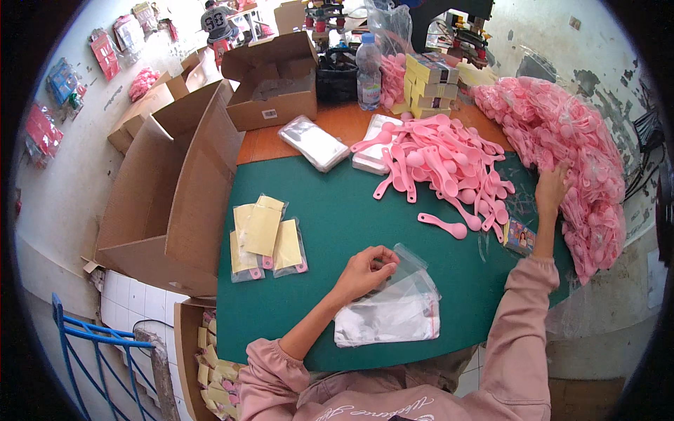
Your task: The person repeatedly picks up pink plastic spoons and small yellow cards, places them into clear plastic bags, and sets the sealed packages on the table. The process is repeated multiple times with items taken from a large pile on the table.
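My left hand is closed, thumb against the fingers, at the edge of a clear plastic bag. That bag lies aslant over a stack of clear bags on the green tabletop. At the right, my right hand reaches into the big heap of pink, plastic-wrapped items; its fingertips are partly lost against the heap. Loose pink spoons form a pile between the hands, with one single spoon in front. A small stack of printed cards sits beside my right forearm.
Filled bags with cream cards lie at the left. Behind are packs of clear bags, a water bottle, stacked card bundles and a cardboard box. A tall open carton borders the table's left edge.
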A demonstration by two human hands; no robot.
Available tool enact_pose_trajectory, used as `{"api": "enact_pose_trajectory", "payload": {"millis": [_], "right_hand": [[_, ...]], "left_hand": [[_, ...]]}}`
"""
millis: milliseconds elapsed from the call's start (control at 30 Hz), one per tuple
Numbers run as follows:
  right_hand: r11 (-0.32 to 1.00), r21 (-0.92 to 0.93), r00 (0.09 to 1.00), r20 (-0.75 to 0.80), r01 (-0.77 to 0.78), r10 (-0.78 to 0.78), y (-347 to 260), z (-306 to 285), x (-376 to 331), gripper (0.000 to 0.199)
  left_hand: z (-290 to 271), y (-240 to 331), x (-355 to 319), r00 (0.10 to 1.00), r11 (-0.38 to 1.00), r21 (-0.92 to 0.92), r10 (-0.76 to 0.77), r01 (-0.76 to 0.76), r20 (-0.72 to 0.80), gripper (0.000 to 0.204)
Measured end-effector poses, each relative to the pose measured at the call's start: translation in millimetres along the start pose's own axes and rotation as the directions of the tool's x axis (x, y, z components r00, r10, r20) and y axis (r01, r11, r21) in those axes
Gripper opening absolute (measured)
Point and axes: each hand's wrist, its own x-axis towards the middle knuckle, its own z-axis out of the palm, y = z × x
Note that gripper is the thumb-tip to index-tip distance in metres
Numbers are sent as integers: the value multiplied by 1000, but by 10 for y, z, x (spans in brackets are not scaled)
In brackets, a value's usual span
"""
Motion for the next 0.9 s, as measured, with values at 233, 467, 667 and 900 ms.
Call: {"api": "enact_pose_trajectory", "payload": {"millis": [233,467,667,900], "right_hand": [[200,933,688,-66,299,-723,-964,-594,-965,34],[249,906,787,-133,343,-603,-1132,-761,-1131,34],[-486,784,851,99,-386,-516,-1071,-1136,-1121,23],[-348,839,806,166,-418,-568,-1042,-1115,-1156,21]], "left_hand": [[-156,64,4,987,953,-269,-114,140,110,20],[-106,106,29,992,918,-377,-106,126,73,23],[-87,128,20,989,911,-385,-134,148,64,28],[-109,82,40,996,923,-374,-90,91,20,30]]}}
